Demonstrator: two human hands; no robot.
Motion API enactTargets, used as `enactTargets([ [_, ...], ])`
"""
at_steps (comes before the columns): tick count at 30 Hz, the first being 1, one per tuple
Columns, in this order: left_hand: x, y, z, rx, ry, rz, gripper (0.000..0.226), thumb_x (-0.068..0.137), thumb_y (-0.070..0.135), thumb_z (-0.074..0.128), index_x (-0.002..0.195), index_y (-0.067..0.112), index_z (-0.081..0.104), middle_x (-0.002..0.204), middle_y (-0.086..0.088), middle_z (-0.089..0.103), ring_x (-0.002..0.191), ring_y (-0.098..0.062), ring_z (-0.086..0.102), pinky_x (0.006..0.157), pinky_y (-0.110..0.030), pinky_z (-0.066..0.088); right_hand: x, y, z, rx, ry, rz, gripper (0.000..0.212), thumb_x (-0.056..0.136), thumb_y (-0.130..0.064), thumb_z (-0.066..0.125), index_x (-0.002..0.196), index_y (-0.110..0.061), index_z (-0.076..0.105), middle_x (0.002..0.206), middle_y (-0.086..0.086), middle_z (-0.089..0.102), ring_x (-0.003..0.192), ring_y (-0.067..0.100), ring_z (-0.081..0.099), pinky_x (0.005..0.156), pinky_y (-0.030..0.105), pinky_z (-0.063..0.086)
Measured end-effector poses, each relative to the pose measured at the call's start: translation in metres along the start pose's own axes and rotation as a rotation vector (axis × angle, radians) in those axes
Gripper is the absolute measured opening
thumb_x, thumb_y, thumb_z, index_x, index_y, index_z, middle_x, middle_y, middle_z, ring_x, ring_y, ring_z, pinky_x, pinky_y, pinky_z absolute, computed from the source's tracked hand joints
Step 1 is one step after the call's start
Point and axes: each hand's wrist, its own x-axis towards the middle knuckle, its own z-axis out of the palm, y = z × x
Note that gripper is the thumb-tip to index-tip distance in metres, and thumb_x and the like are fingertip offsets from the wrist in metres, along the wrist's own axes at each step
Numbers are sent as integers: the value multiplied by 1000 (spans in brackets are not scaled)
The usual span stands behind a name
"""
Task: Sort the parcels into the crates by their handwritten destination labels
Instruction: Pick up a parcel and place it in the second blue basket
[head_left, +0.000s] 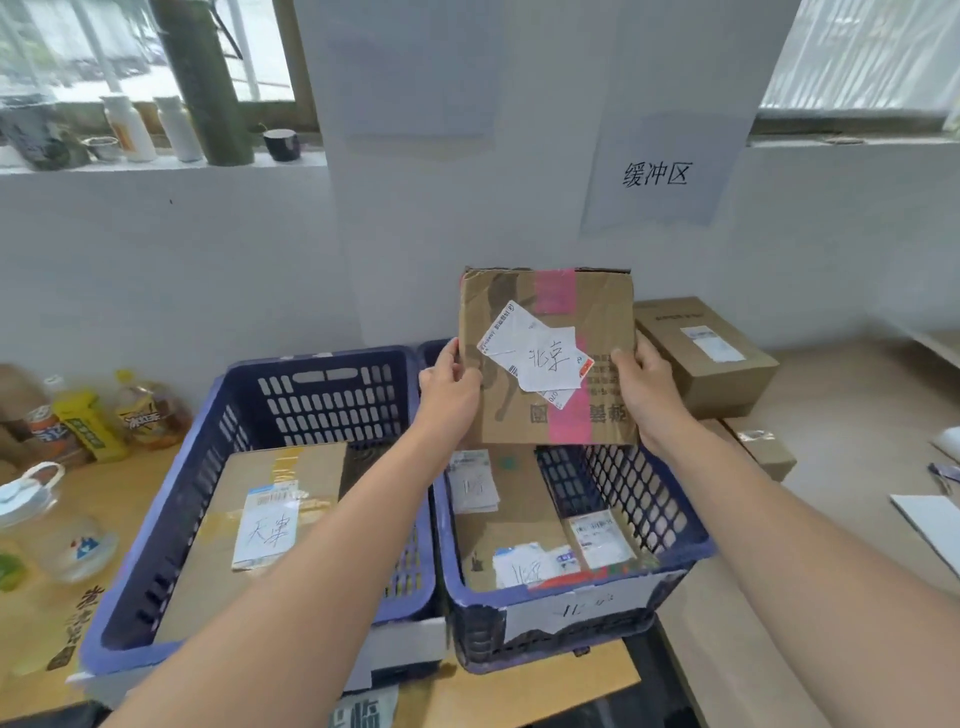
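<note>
A brown cardboard parcel (550, 312) with pink tape and a white handwritten label is held up above the right blue crate (685, 545). My left hand (449, 382) grips its left edge and my right hand (647, 387) grips its right edge. The right crate carries a handwritten paper tag on its front and holds several labelled parcels (511, 514). The left blue crate (244, 395) holds one flat brown parcel (249, 519) with yellow tape and a handwritten label.
More brown boxes (706, 353) are stacked on the table to the right of the crates. Drink bottles (88, 421) and a clear jug (31, 499) stand at the left. A paper sign (657, 174) hangs on the white wall behind. White sheets (930, 519) lie at the far right.
</note>
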Motion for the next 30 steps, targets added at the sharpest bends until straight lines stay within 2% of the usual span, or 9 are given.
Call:
enactTargets([
  [3, 27, -10, 16, 35, 41, -26, 59, 90, 35, 41, 147, 48, 36, 138, -4, 53, 109, -29, 66, 93, -51, 55, 37, 12, 1, -46, -23, -31, 39, 105, -26, 42, 142, -34, 49, 113, -7, 70, 96, 10, 70, 82, 33, 58],
  [9, 65, -20, 32, 26, 112, -79, 46, 102, 19, 41, 145, 34, 44, 115, 14, 66, 90, -7, 64, 69, -22, 48, 88, 19, -11, -185, -53, 44, 38, 91, -48, 59, 115, -19, 54, 109, 0, 66, 102, 19, 67, 90, 45, 57],
  [11, 75, -18, 38, 20, 101, -89, 39, 104, 18, 42, 139, 35, 46, 104, 22, 62, 84, 1, 59, 67, -19, 46, 96, 15, -19, -288, -84, -14, 48, 90, -47, 64, 125, -18, 47, 116, -4, 64, 106, 18, 65, 92, 44, 56],
  [15, 97, -19, 52, 6, 52, -94, 39, 103, 23, 47, 140, 31, 47, 117, 11, 67, 101, -10, 66, 86, -33, 57, 106, 4, -42, -371, -261, -131, 79, 91, -29, 72, 153, -22, 23, 110, -11, 58, 90, 10, 64, 67, 23, 56],
  [21, 119, -28, 86, 43, 4, -164, 36, 103, 23, 46, 138, 31, 45, 123, 7, 64, 110, -17, 62, 98, -42, 53, 113, 0, -70, -865, -437, -34, 54, 80, -50, 76, 115, -19, 49, 95, -4, 60, 77, 7, 57, 58, 24, 39],
  [24, 121, -31, 107, 53, -21, -147, 44, 100, 26, 50, 140, 42, 41, 134, 5, 54, 104, -16, 61, 94, -42, 54, 110, 8, -73, -863, -491, -93, 76, 79, -41, 76, 142, -21, 38, 113, -10, 54, 91, 10, 57, 70, 22, 43],
  [26, 125, -32, 119, 119, -38, -138, 60, 97, 27, 54, 150, 42, 31, 150, -1, 37, 121, -22, 55, 103, -44, 49, 108, 15, -71, -910, -477, -150, 84, 79, -38, 71, 151, -29, 28, 119, -4, 54, 94, 14, 58, 70, 25, 44],
  [28, 127, -33, 130, 192, -95, -169, 80, 96, 29, 59, 159, 36, 11, 165, -6, 11, 148, -28, 28, 118, -46, 32, 106, 20, -64, -1000, -402, -167, 81, 81, -40, 63, 152, -36, 23, 122, 9, 55, 96, 26, 61, 73, 31, 47],
  [30, 122, -34, 138, 195, -154, -186, 88, 97, 30, 60, 161, 29, 0, 167, -4, 9, 146, -23, 31, 116, -40, 34, 102, 26, -54, -1089, -299, -124, 74, 89, -46, 55, 153, -38, 19, 136, 22, 45, 105, 40, 61, 84, 40, 52],
])
